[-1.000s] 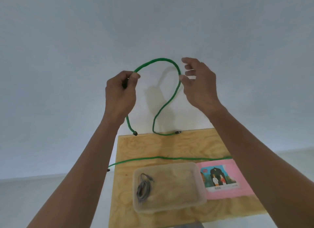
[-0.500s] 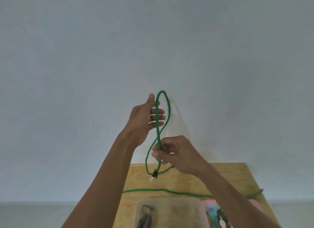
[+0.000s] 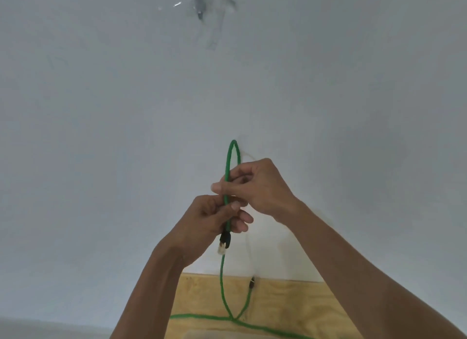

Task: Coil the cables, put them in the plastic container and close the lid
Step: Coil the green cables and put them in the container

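A green cable (image 3: 227, 172) is folded into a narrow upright loop in front of the white wall. My left hand (image 3: 214, 220) grips the loop's lower part, just above the cable's black and clear plug (image 3: 224, 242). Directly above it, my right hand (image 3: 255, 187) pinches the same strands between thumb and fingers. Below the hands the cable hangs down and loops onto the wooden table (image 3: 278, 303), its other plug (image 3: 252, 282) resting by the wall. A second green cable (image 3: 202, 316) lies across the table. Only the plastic container's top edge (image 3: 214, 335) shows at the bottom.
A white wall fills most of the view, with a taped mark (image 3: 204, 12) high up. The table's back edge meets the wall. The floor shows pale at the lower left.
The view has tilted up, so the container is almost out of frame. My right hand rose above my left, and the loop has narrowed and stands taller.
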A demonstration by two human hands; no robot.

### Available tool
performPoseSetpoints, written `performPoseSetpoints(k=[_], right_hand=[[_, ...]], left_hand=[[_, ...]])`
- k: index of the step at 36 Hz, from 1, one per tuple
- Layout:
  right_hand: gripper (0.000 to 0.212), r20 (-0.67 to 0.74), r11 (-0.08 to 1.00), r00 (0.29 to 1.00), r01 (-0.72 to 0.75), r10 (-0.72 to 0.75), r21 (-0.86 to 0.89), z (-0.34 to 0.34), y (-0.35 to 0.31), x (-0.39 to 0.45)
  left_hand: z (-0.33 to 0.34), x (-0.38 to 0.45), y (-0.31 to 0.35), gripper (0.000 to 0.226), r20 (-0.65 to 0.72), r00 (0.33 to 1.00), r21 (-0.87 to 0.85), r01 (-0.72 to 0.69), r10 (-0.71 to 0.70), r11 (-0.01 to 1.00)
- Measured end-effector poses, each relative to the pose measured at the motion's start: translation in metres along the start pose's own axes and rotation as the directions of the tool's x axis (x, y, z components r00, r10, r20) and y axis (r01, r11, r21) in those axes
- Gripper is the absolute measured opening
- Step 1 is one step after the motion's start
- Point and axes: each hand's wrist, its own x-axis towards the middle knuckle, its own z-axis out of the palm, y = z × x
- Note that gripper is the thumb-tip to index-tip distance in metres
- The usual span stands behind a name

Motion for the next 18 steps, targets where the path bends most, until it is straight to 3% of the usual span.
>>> performPoseSetpoints(k=[4,6,11,14,16,18], right_hand=[[0.044,-0.137,0.986,0.986,0.068,-0.090,-0.153,-0.008,-0.008,0.015],[0.043,-0.180,0.989,0.975,0.118,-0.134,-0.093,-0.015,-0.009,0.022],[0.026,0.096,0.970,0.966,0.241,-0.242,0.017,-0.019,-0.003,0.027],[0.047,0.180,0.946,0.936,0.272,-0.302,0.174,-0.022,0.009,0.029],[0.026,0.160,0.928,0.918,0.372,-0.363,-0.029,-0.024,0.013,0.027],[0.033,0.203,0.942,0.927,0.331,-0.315,-0.051,-0.020,0.017,0.027]], left_hand=[[0.010,-0.001,0.020,0.030,0.023,1.000,-0.146,-0.003,0.006,0.989],[0.016,0.001,0.031,0.030,0.029,0.999,-0.276,-0.018,0.027,0.961],[0.034,0.009,0.056,0.029,-0.003,0.997,-0.470,-0.071,0.079,0.880],[0.040,0.015,0.068,0.034,-0.021,0.996,-0.517,-0.089,0.091,0.851],[0.043,0.019,0.073,0.034,-0.040,0.994,-0.532,-0.103,0.097,0.840],[0.045,0.023,0.074,0.031,-0.057,0.992,-0.541,-0.125,0.112,0.832]])
